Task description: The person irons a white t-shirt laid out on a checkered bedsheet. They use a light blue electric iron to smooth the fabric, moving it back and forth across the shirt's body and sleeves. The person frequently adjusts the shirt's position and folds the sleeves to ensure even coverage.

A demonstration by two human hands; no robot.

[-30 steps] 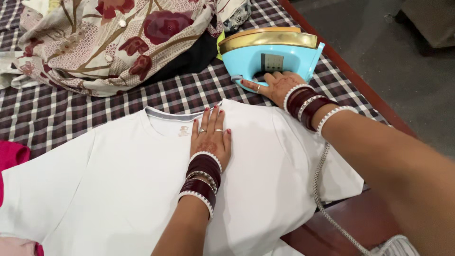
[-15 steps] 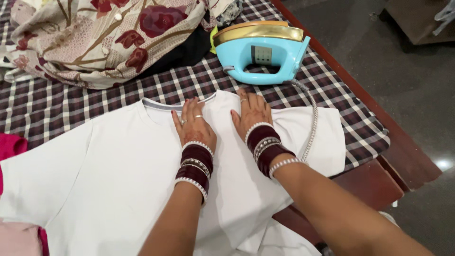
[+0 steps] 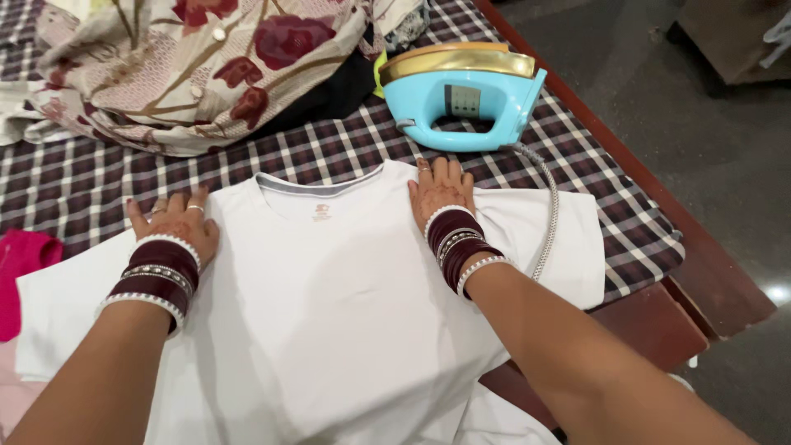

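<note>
A white T-shirt (image 3: 329, 288) lies flat, collar away from me, on a checked maroon cloth (image 3: 91, 185). My left hand (image 3: 175, 222) presses palm-down on the shirt's left shoulder, fingers spread. My right hand (image 3: 441, 191) rests flat on the right shoulder, just right of the collar. Both wrists wear stacked dark red bangles. A light blue iron (image 3: 465, 95) with a gold soleplate stands on its heel beyond my right hand, apart from it. Its braided cord (image 3: 550, 222) runs down over the shirt's right sleeve.
A crumpled floral garment (image 3: 189, 66) lies at the back left. A pink cloth (image 3: 21, 276) sits at the left edge. The wooden bed frame (image 3: 700, 272) runs along the right, with dark floor (image 3: 659, 99) beyond it.
My right hand let go of the iron and came down on the shirt. My left hand slid from beside the collar out to the left shoulder.
</note>
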